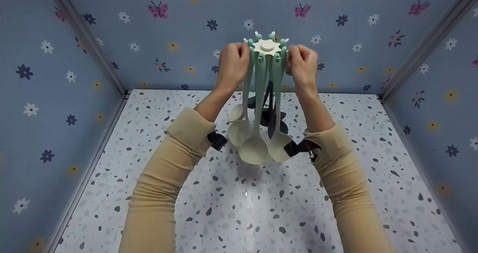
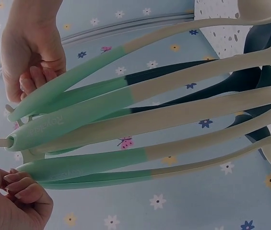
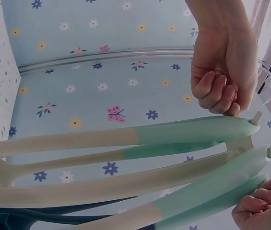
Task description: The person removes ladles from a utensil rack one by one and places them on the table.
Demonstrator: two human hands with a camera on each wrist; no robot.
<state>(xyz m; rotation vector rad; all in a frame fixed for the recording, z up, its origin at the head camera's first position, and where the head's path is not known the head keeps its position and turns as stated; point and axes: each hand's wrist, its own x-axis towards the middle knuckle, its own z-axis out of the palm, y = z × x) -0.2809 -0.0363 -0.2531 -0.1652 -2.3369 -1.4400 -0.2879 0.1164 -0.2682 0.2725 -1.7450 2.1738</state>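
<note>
A cream utensil rack point(image 1: 267, 47) stands upright between the two hands, its round top ringed with hooks. Kitchen utensils with mint green handles hang from it. A cream ladle point(image 1: 254, 150) faces the front, with other cream spoon-like heads beside it and dark heads point(image 1: 278, 127) behind. My left hand point(image 1: 233, 64), fingers curled, grips the rack's top edge on the left. On the opposite side my right hand point(image 1: 303, 64) pinches the edge in the same way. In the left wrist view, the left hand's fingertips point(image 2: 22, 187) meet beside a green handle. The rack's base is hidden.
A white speckled tabletop point(image 1: 246, 208) lies below. Blue flowered panels enclose it at the back point(image 1: 194, 32), left point(image 1: 48, 107) and right point(image 1: 440, 107), with metal strips along the corners. Black camera mounts sit on both sleeves, close to the hanging utensil heads.
</note>
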